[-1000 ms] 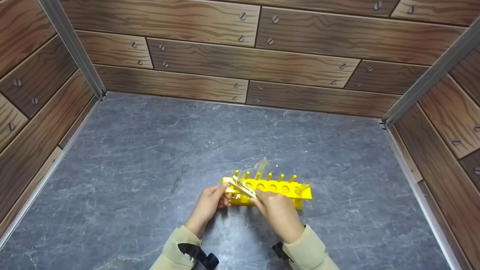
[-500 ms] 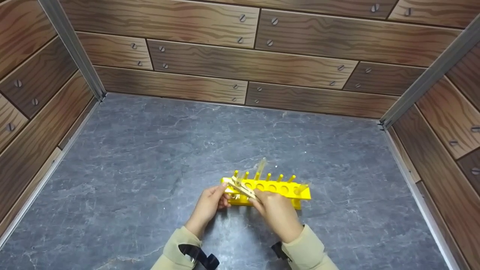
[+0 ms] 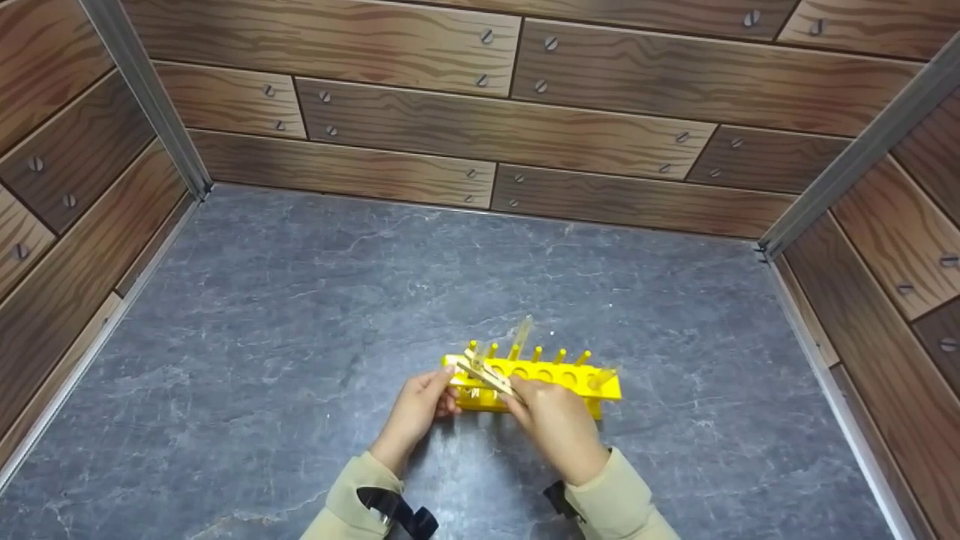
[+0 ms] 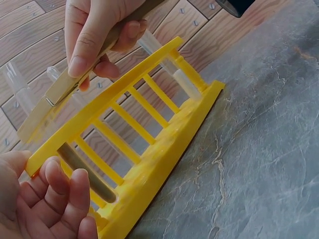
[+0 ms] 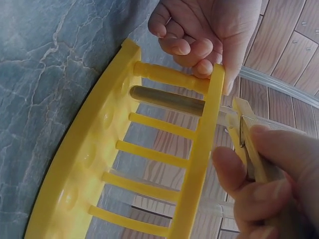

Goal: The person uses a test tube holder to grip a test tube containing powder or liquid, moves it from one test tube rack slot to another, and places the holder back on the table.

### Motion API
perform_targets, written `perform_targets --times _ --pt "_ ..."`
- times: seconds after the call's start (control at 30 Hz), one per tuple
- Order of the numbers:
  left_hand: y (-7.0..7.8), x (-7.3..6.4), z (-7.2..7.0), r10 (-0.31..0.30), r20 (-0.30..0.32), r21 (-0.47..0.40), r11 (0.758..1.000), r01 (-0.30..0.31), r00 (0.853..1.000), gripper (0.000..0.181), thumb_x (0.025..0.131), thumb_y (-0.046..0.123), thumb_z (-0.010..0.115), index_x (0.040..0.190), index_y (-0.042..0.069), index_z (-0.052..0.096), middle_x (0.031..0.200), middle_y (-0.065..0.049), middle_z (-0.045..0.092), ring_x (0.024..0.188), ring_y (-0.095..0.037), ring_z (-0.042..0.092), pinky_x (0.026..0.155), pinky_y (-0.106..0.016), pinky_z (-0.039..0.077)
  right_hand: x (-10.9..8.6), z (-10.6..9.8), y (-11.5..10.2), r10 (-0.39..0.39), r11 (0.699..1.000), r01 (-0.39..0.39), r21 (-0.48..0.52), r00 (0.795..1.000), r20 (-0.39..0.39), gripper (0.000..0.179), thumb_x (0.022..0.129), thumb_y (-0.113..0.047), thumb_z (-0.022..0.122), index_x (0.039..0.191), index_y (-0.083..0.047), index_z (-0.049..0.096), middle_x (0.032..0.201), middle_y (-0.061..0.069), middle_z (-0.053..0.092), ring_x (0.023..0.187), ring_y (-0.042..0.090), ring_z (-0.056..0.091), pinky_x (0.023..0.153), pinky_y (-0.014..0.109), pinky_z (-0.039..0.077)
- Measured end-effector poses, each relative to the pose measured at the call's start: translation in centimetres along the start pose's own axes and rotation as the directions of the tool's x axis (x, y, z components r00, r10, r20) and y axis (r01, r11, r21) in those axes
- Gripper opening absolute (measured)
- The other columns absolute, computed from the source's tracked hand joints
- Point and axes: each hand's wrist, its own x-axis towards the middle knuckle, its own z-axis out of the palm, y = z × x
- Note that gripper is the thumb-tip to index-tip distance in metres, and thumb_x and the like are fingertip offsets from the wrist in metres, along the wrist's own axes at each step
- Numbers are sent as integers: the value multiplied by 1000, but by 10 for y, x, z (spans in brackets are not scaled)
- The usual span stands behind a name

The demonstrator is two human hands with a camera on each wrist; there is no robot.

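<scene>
A yellow test tube rack (image 3: 557, 382) stands on the grey floor before me, a row of pegs along its far side. My left hand (image 3: 420, 401) holds the left end of its top plate, thumb on top and fingers curled below. In the end hole beside it stands a test tube (image 4: 88, 174) with dark contents. My right hand (image 3: 555, 427) grips a wooden test tube clamp (image 4: 64, 88), fingers and thumb around its legs. In the right wrist view, the clamp's jaws lie at that tube's upper part, just above the top plate.
Another test tube (image 4: 187, 84) with whitish contents is in the hole at the rack's right end. A clear tube (image 3: 523, 331) sits upside down over a peg at the back. Wood-patterned walls (image 3: 390, 109) enclose the floor at the back and both sides.
</scene>
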Motion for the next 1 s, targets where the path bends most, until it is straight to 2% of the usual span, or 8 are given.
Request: perform_targets --times 0.13,0.43,0.7,1.0 --pt "0 0 0 3 -3 -2 1000 -3 1000 41 99 18 46 76 -14 58 56 0 55 54 -11 56 57 -26 47 1 -3 -1 0 1000 0 -3 1000 -2 15 85 -23 68 87 -8 68 67 0 62 54 11 54 48 25 46" --pt "-1 0 0 -1 -1 24 1000 1 1000 41 99 19 45 75 -12 58 56 0 55 55 -11 56 57 -26 46 1 -7 -2 -4 1000 3 -6 1000 -26 16 84 -23 70 89 -7 68 67 0 62 52 11 53 46 25 45" --pt "-1 0 0 1 -4 26 1000 0 1000 41 99 19 46 75 -12 58 56 0 55 55 -11 56 57 -26 47 1 -11 -3 4 1000 -4 -17 1000 -13 14 84 -23 70 83 -10 64 61 -4 53 49 8 44 44 23 40" --pt "-1 1 0 -7 -7 9 1000 7 1000 40 99 19 46 76 -12 58 57 0 55 55 -11 56 59 -28 49 1 -17 -5 20 1000 -20 -10 1000 -8 21 85 -24 68 96 -6 69 71 2 64 54 11 55 48 24 47"
